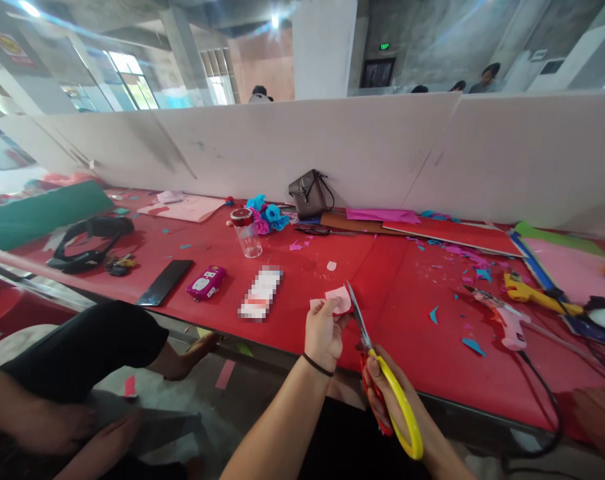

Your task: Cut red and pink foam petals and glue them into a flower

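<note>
My left hand (325, 337), with a dark band at the wrist, pinches a small stack of pink paper (339, 299) with a rounded edge and some red showing beneath it. Closed around the handles of a pair of scissors (401, 400), my right hand (385, 387) has its fingers at the red and yellow loops. The metal blades point up and away, right beside the paper's right edge; whether they touch it I cannot tell. Just beyond lies a small pale pink scrap (331, 266) on the red tabletop (302, 267).
A blurred phone (262, 293), purple device (205, 283), black slab (165, 283) and lidded jar (247, 233) stand leftward. Glue guns, one pink (502, 320) and one yellow (537, 293), lie right with a trailing cord. A seated person's hands (67, 427) are at lower left.
</note>
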Action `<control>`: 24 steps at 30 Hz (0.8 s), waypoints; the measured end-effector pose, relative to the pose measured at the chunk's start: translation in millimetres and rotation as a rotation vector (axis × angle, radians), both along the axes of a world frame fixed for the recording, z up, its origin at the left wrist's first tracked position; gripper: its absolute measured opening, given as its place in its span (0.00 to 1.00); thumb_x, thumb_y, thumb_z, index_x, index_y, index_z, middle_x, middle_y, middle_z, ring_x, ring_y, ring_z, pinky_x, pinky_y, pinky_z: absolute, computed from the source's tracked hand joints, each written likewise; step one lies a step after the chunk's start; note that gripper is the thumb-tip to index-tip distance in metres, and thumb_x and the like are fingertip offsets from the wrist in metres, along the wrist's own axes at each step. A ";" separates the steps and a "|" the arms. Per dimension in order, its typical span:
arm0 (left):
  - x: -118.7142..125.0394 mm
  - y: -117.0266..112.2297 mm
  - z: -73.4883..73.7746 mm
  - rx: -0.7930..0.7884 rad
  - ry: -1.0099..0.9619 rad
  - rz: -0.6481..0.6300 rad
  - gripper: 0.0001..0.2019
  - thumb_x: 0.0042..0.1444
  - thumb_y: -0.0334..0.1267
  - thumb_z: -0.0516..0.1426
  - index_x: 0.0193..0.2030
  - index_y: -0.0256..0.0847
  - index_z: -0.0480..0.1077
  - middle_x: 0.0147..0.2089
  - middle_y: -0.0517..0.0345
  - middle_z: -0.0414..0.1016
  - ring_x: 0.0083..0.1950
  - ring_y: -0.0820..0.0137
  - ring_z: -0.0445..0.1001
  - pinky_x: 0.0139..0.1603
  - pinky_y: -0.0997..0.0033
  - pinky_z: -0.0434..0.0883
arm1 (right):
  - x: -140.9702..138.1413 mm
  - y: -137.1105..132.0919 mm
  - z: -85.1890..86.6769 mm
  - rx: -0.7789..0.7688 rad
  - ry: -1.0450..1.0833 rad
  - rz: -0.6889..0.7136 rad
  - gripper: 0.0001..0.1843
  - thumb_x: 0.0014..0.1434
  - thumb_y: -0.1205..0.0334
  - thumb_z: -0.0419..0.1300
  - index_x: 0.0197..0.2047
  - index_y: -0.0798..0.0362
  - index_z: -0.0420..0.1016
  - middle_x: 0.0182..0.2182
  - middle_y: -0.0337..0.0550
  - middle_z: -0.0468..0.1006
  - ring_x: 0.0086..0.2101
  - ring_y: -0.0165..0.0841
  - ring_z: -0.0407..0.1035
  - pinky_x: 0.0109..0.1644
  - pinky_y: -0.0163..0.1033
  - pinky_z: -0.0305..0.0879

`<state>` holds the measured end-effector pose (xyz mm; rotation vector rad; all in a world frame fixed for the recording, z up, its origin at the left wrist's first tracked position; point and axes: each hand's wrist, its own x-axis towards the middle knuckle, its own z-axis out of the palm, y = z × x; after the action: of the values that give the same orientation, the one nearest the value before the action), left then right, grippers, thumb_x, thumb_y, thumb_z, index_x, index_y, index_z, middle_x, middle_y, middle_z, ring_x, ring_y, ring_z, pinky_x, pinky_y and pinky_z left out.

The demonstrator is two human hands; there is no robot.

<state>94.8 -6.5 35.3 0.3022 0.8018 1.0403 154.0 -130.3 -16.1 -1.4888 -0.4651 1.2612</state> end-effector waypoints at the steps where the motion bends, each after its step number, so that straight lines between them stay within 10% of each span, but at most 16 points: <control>1: -0.1 2.2 -0.9 -0.001 -0.002 -0.002 0.09 0.36 0.27 0.63 0.21 0.36 0.65 0.21 0.61 0.70 0.25 0.74 0.71 0.31 0.72 0.71 | 0.6 1.8 2.3 -0.017 -0.012 -0.013 0.40 0.37 0.26 0.62 0.44 0.48 0.64 0.12 0.22 0.56 0.09 0.21 0.49 0.09 0.25 0.45; 24: -2.8 58.2 -11.4 -0.128 0.039 0.013 0.09 0.47 0.20 0.56 0.20 0.34 0.66 0.21 0.57 0.70 0.25 0.72 0.72 0.31 0.69 0.76 | 12.4 56.4 10.2 -0.179 -0.303 0.211 0.31 0.50 0.25 0.49 0.37 0.46 0.62 0.08 0.23 0.55 0.06 0.27 0.54 0.07 0.28 0.50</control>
<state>92.0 51.8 23.9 0.2086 0.9023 0.9932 166.4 -73.9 -5.9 -1.8328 -0.7398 1.2699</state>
